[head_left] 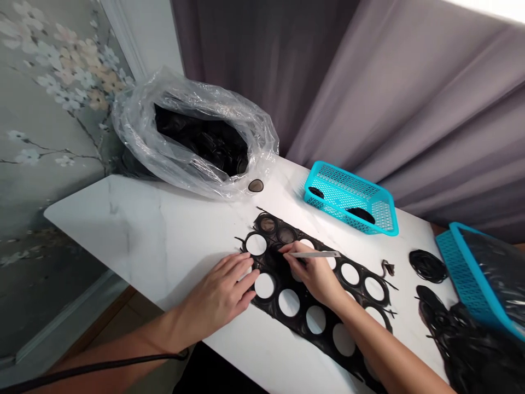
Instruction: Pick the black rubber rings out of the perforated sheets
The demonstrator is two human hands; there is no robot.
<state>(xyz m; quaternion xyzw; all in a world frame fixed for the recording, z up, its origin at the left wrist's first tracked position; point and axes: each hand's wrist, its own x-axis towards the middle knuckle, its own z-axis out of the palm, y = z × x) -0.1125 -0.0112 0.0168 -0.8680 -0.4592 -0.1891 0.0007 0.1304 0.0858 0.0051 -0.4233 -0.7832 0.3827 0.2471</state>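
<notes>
A black rubbery sheet (301,280) with rows of round holes lies flat on the white table, and the white tabletop shows through most holes. Two holes at its far left end still hold dark discs (286,235). My left hand (229,287) rests at the sheet's left edge, its fingers spread flat over the rim. Pinched in my right hand (314,271) is a slim silver metal tool (314,254); its flat end points right, while its working tip is hidden by my fingers. The right hand is over the sheet, near the dark discs.
A clear plastic bag (197,164) of black pieces stands at the back left, with a loose dark disc (256,185) beside it. Behind the sheet is a turquoise basket (348,189) holding black rings. To the right lie black rings (427,266), a black heap (463,339) and another turquoise basket (459,262).
</notes>
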